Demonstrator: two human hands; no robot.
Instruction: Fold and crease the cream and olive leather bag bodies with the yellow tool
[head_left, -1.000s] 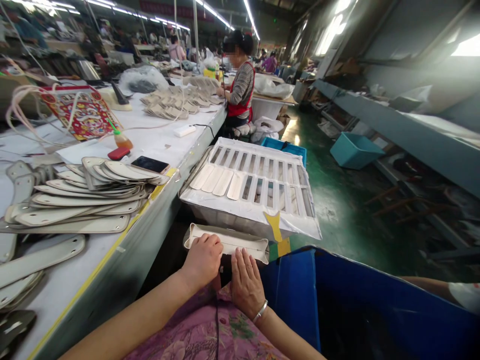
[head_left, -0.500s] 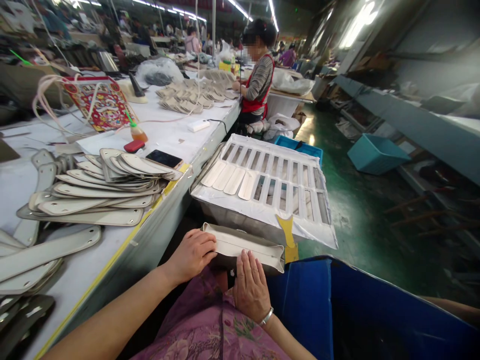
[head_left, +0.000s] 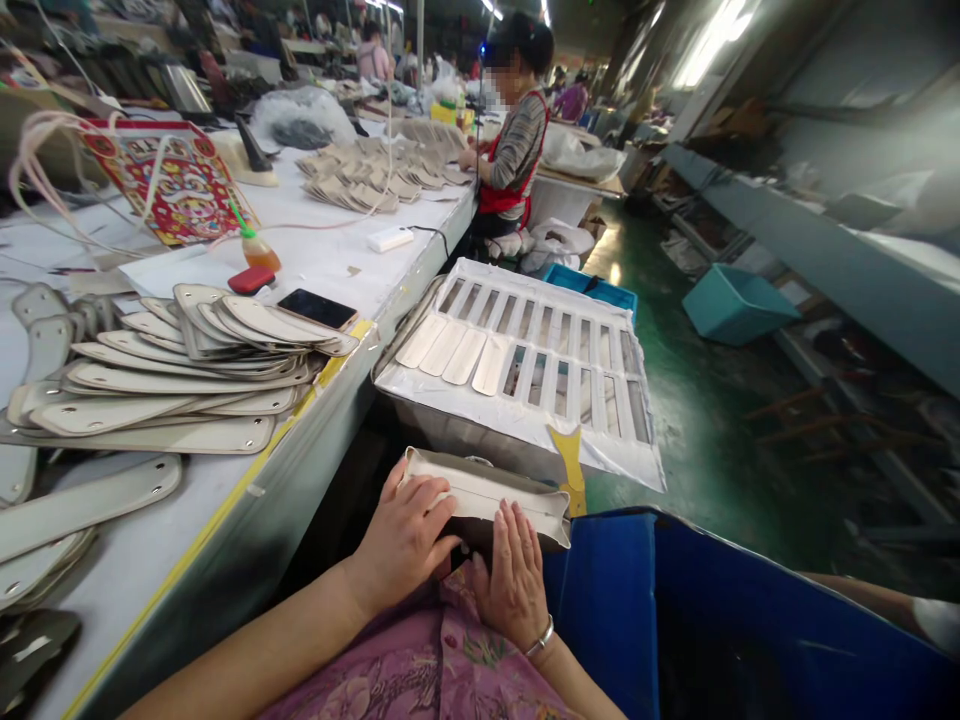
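Observation:
A boxy, leather-like bag (head_left: 487, 487) lies across my lap, a pale long face with a lengthwise seam turned up and a darker side towards me. My left hand (head_left: 412, 525) curls over its left end, fingers bent on the pale face and thumb at the near edge. Flat against the right half rests my right hand (head_left: 514, 580), fingers stretched and close together, a bangle at the wrist. Just beyond the bag is a slotted white rack (head_left: 525, 400) with several pale strips (head_left: 454, 350) on its left part. A yellow piece (head_left: 570, 460) hangs from its front edge.
On the left table (head_left: 300, 260) lie stacked pale straps (head_left: 172, 375), a phone (head_left: 317, 308), a red case (head_left: 251, 280) and a glue bottle (head_left: 259, 250). A blue bin (head_left: 615, 600) stands at my right. Further off, a co-worker in a red apron (head_left: 517, 180) sits at the table.
My left hand has slid right along the bag, its thumb now spread apart. My right hand stays flat on the bag. The view has shifted slightly. A forearm at the right edge shows more.

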